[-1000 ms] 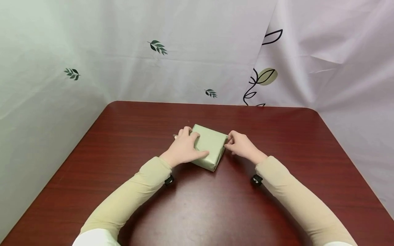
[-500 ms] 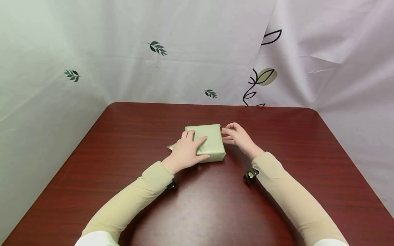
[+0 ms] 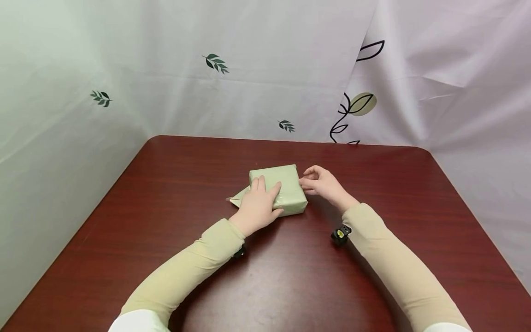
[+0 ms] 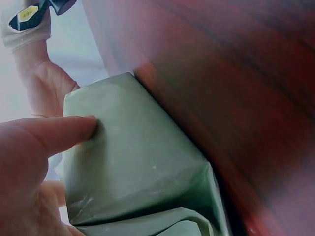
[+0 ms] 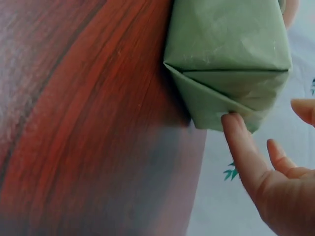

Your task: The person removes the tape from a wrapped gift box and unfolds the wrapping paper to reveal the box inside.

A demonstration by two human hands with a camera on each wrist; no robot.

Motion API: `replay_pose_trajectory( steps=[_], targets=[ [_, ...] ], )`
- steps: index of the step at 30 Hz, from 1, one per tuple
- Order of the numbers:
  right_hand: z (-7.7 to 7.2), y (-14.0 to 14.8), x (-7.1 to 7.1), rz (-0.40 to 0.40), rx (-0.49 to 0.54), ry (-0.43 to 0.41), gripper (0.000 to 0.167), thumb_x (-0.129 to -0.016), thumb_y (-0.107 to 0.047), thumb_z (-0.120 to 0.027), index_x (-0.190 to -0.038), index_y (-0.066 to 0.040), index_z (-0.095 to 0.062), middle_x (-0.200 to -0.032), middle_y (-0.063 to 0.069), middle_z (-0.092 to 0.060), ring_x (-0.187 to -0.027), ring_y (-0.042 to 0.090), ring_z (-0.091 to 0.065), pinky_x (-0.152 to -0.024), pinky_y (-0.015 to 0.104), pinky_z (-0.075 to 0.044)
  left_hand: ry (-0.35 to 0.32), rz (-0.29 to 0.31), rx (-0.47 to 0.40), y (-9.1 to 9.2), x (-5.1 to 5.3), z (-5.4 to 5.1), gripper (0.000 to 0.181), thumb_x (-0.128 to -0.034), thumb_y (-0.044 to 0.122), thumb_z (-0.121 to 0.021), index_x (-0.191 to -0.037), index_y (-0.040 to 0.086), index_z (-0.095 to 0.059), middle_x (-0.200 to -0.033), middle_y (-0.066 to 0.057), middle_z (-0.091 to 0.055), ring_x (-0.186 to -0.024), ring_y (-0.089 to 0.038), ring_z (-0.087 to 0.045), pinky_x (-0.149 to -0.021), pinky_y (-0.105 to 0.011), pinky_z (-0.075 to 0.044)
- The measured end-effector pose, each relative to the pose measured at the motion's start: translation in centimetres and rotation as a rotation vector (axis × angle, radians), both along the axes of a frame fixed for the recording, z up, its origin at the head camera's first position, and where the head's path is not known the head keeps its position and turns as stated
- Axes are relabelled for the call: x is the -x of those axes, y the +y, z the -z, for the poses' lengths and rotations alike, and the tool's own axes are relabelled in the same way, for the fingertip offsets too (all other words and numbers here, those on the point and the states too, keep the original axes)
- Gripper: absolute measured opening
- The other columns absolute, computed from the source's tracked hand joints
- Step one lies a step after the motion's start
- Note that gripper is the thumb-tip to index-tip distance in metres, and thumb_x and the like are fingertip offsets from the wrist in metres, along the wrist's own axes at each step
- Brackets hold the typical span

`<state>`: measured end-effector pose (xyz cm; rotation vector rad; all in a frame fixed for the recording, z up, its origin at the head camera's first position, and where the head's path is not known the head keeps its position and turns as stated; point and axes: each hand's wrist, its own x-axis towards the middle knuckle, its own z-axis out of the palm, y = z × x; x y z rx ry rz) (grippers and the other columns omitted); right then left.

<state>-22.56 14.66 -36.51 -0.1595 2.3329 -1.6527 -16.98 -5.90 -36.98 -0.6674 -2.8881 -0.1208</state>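
A box wrapped in pale green paper (image 3: pixel 286 177) lies on the table. My left hand (image 3: pixel 256 207) rests on its top, fingers extended, while the left thumb presses the near side in the left wrist view. From the box's left end a loose paper flap (image 3: pixel 239 197) sticks out, with loose folds (image 4: pixel 167 219) in the left wrist view. My right hand (image 3: pixel 325 186) is at the box's right end. One straight finger touches the folded end paper (image 5: pixel 211 96) in the right wrist view; the other visible fingers are apart from it.
The dark red wooden table (image 3: pixel 186 180) extends around the box. Behind it hangs a white curtain (image 3: pixel 249 92) printed with leaves. A small black device (image 3: pixel 341 234) sits at my right wrist.
The box has turned so its right end faces the right hand more squarely. My left hand has slid further onto its top. The right fingers have loosened from their earlier curl at the end.
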Motion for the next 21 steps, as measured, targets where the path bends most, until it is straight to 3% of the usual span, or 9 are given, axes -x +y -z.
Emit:
replay_pose_trajectory(
  steps=[4, 8, 16, 21],
  targets=[
    [0.1, -0.5, -0.2, 0.012, -0.217, 0.120, 0.039, -0.085, -0.023, -0.069, -0.112, 0.001, -0.054, -0.111, 0.017, -0.062, -0.090, 0.021, -0.065, -0.079, 0.033, -0.054, 0.008, -0.009, 0.012, 0.1, 0.0, 0.1, 0.070, -0.0808, 0.044, -0.071, -0.139, 0.013, -0.047, -0.130, -0.031, -0.041, -0.119, -0.039, -0.040, -0.071, -0.041, -0.053],
    [0.3, -0.9, -0.3, 0.042, -0.373, 0.216, 0.033, -0.081, -0.030, -0.072, -0.100, -0.005, -0.059, -0.097, 0.011, -0.065, -0.085, 0.023, -0.061, -0.072, 0.029, -0.048, 0.010, -0.003, 0.010, 0.1, 0.0, 0.0, 0.071, -0.0804, 0.044, -0.072, -0.139, 0.012, -0.048, -0.128, -0.031, -0.041, -0.118, -0.039, -0.040, -0.070, -0.040, -0.054],
    [0.1, -1.1, -0.1, 0.061, -0.373, 0.201, 0.025, -0.085, -0.027, -0.068, -0.094, -0.004, -0.061, -0.082, 0.008, -0.061, -0.070, 0.017, -0.065, -0.066, 0.026, -0.050, 0.015, 0.003, 0.012, 0.0, 0.0, -0.1, 0.070, -0.0799, 0.044, -0.073, -0.138, 0.012, -0.048, -0.127, -0.031, -0.042, -0.116, -0.040, -0.041, -0.066, -0.039, -0.055],
    [0.0, -1.1, -0.1, 0.042, -0.340, 0.174, 0.021, -0.090, -0.020, -0.063, -0.097, -0.001, -0.060, -0.086, 0.011, -0.062, -0.078, 0.024, -0.068, -0.070, 0.029, -0.054, 0.003, 0.005, 0.009, 0.1, 0.0, -0.3, 0.070, -0.0799, 0.043, -0.073, -0.138, 0.011, -0.048, -0.126, -0.032, -0.042, -0.115, -0.040, -0.041, -0.064, -0.039, -0.054]
  ],
)
